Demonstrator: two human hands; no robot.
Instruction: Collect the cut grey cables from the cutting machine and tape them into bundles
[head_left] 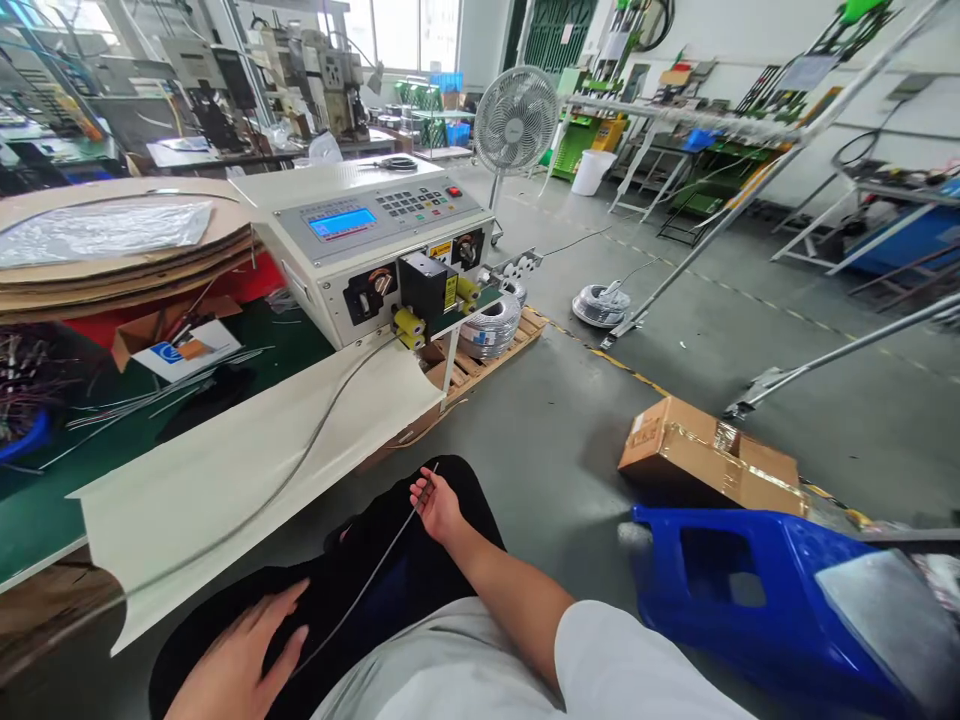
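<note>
Okay, nearest, in front of the boxy off-white metal machine with a blue screen [375,245]: left hand [244,650], fingers loosely spread, no grip visible, contact with the thin grey wire [369,583] unclear. That wire slants over the lap, upper end pinched in the curled right hand [439,508], also before the machine. I'd judge: pinch lightly near the tip, avoid kinks, let the left guide the tail. Next, a curved cream sheet [180,500] at the machine's front, long grey cable [312,445] along it toward small yellow rollers [409,322]. Silvery coiled cable [491,335] below-right of the machine; round grey fan [516,120] behind it.
</note>
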